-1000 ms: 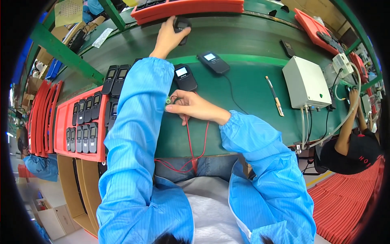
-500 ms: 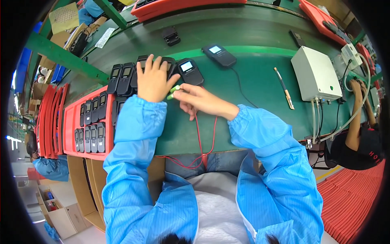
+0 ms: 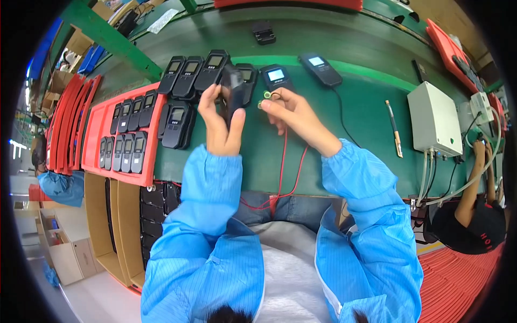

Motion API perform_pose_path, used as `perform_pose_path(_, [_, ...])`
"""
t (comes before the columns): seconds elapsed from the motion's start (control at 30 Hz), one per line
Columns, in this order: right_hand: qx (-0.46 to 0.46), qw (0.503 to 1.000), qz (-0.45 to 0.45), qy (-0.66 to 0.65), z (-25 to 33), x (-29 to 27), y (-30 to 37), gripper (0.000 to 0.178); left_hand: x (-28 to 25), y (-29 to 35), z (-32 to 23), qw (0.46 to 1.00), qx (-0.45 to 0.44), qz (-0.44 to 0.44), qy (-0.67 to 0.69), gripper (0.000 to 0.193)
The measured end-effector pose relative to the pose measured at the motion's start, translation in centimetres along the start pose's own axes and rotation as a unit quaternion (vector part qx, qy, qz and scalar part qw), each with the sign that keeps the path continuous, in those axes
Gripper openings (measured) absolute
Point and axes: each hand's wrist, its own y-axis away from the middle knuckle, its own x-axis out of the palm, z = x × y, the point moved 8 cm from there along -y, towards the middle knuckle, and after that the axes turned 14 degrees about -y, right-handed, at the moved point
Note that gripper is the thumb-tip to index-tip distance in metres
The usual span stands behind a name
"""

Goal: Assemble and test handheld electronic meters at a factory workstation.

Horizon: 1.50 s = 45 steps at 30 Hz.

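My left hand [image 3: 219, 125] grips a black handheld device [image 3: 235, 89] tilted up on its edge, blurred by motion. In my right hand [image 3: 295, 112], the thumb and fingers pinch a pair of small green-ended connectors [image 3: 264, 100], from which red wires [image 3: 283, 161] loop down past the bench edge. Close beyond the hands lies a device with a lit screen [image 3: 277, 76]. Left of it several similar black devices [image 3: 190, 78] lie side by side with unlit screens. A short stack of devices [image 3: 177, 127] rests nearer me, beside the left forearm.
A red tray [image 3: 94, 129] of devices stands at the left. Another lit device [image 3: 321, 70] with a black cable lies farther right, then a pen [image 3: 394, 129] and a white box [image 3: 435, 121] with hoses. A small black part [image 3: 264, 33] sits far back. A co-worker's arm [image 3: 474, 177] reaches in at right.
My left hand, spread over the row of devices before, now holds one lifted and turned on edge. My right hand keeps the connectors near it. The whole view has shifted slightly.
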Motion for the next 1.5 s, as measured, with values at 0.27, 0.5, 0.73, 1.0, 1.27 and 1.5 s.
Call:
perform_pose_path(0.27, [-0.052,0.976,0.098,0.186,0.4,3.1,0.8,0.026,1.0,5.3,-0.3,0.854,-0.150,0.006,0.497,0.088])
perform_pose_path(0.5, [-0.004,0.932,0.120,0.342,0.2,3.9,2.0,0.036,2.0,6.2,-0.3,0.867,-0.137,0.104,0.468,0.087])
perform_pose_path(0.73, [-0.059,0.940,0.170,0.291,0.5,5.3,2.6,0.042,1.2,6.0,0.0,0.868,-0.169,0.018,0.467,0.087])
perform_pose_path(1.0, [-0.021,0.910,0.091,0.404,-1.0,6.7,2.6,0.049,2.1,6.3,1.0,0.779,-0.170,0.025,0.603,0.079])
perform_pose_path(1.27, [-0.099,0.971,0.126,0.176,-3.0,4.9,1.7,0.040,-0.6,6.2,-0.8,0.880,-0.124,-0.007,0.458,0.078])
perform_pose_path(1.5, [0.046,0.993,0.063,0.094,-1.8,4.7,2.5,0.032,-13.1,16.3,6.2,0.996,-0.021,-0.021,-0.080,0.038])
